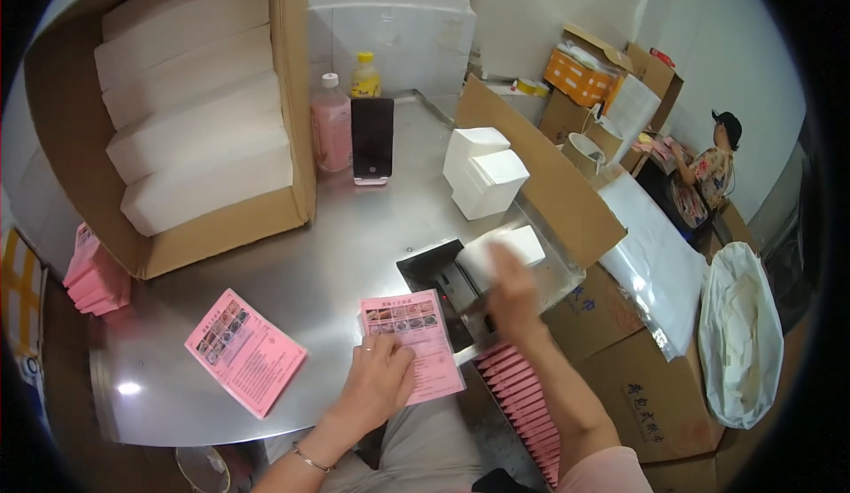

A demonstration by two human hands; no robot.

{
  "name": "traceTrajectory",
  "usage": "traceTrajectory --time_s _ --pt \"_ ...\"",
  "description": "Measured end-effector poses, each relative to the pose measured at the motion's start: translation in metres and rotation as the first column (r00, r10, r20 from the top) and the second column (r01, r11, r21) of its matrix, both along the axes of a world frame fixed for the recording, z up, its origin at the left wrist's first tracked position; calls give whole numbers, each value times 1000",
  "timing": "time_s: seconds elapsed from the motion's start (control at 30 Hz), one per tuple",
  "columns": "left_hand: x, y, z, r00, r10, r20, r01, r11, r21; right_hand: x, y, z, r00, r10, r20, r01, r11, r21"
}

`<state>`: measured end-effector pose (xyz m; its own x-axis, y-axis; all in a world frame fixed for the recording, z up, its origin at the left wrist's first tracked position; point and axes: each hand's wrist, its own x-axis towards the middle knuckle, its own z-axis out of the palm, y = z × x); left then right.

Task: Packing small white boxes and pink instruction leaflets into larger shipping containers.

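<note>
My left hand [381, 373] lies on a pink printed packet [434, 338] at the table's front edge. Its fingers rest flat on the packet, slightly bent. My right hand [513, 298] is smeared by motion beside a dark slotted device [443, 272] set at the table's right side. At its fingertips is a blurred white block [478, 258], close to a sharper white napkin stack [527, 243]; whether the fingers grip it cannot be made out. Another pink packet [246, 351] lies to the left on the steel table [336, 254].
A tall carton [297, 95] of white stacks stands at left, with pink packets [97, 276] beside it. Behind are a phone on a stand [372, 139], bottles [332, 126] and white stacks [482, 174]. Pink packets [522, 396] fill a box below right. A person [713, 170] sits farther off.
</note>
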<state>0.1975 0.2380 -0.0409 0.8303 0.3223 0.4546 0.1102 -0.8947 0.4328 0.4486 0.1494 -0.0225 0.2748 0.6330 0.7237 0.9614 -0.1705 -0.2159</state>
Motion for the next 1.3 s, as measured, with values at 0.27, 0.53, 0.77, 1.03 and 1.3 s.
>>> traceTrajectory --time_s 0.27,0.53,0.77,1.03,1.3 --pt "8 -6 14 963 268 -33 -264 960 90 -77 24 -11 939 300 166 -201 874 -441" --pt "-2 -2 12 919 365 -148 -329 918 222 -40 1 6 988 70 137 -54 992 -116" --pt "13 -6 18 905 414 -101 -377 888 263 44 -7 -10 941 -306 147 328 932 -156" --pt "12 -12 8 977 168 -134 -152 981 124 41 -14 -6 979 -203 -8 203 979 -29" --pt "-7 17 25 970 200 -140 -189 978 83 -116 -33 -14 779 618 107 -590 780 -207"
